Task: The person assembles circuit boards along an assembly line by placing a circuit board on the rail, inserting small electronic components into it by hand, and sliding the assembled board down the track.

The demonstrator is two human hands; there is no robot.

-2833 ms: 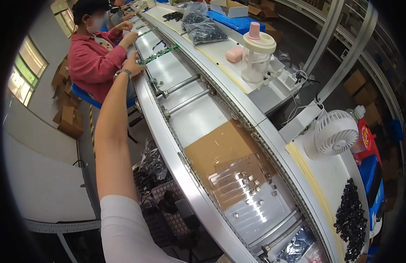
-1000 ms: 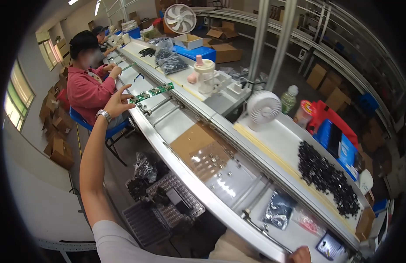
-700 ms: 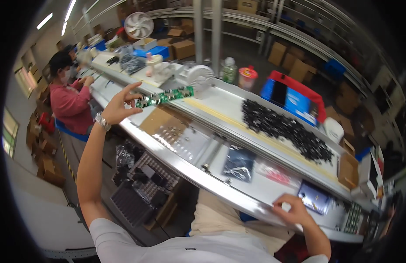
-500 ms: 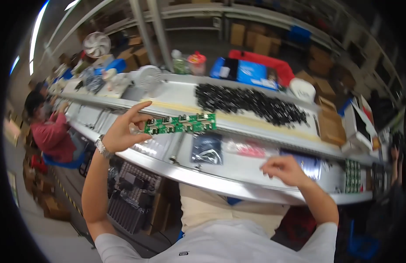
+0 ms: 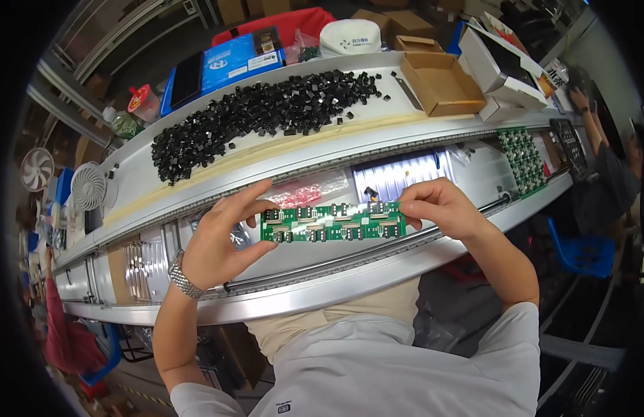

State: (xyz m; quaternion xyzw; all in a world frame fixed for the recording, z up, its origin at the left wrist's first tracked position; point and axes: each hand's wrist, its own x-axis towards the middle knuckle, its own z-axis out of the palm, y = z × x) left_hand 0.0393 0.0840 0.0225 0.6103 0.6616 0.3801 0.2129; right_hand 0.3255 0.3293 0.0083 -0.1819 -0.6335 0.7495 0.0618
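A long green circuit board (image 5: 332, 223) with two rows of black parts is held level above the near rail of the line. My left hand (image 5: 224, 233) grips its left end between thumb and fingers, with the index finger stretched out above it. At the opposite end, my right hand (image 5: 436, 208) pinches the board's edge between thumb and forefinger. Behind the board, a clear bag with pink contents (image 5: 301, 193) and a ribbed translucent tray (image 5: 398, 182) lie on the line.
A large heap of small black parts (image 5: 266, 108) covers the far shelf. An open cardboard box (image 5: 443, 83) stands right of it. Green boards (image 5: 522, 161) rest at the line's right end. Two white fans (image 5: 90, 186) stand at left. Other people (image 5: 71, 330) sit or stand at both ends.
My view has swung to the right. My right hand, apart from the board before, now holds its right end. The board has come level in front of me, still in my left hand.
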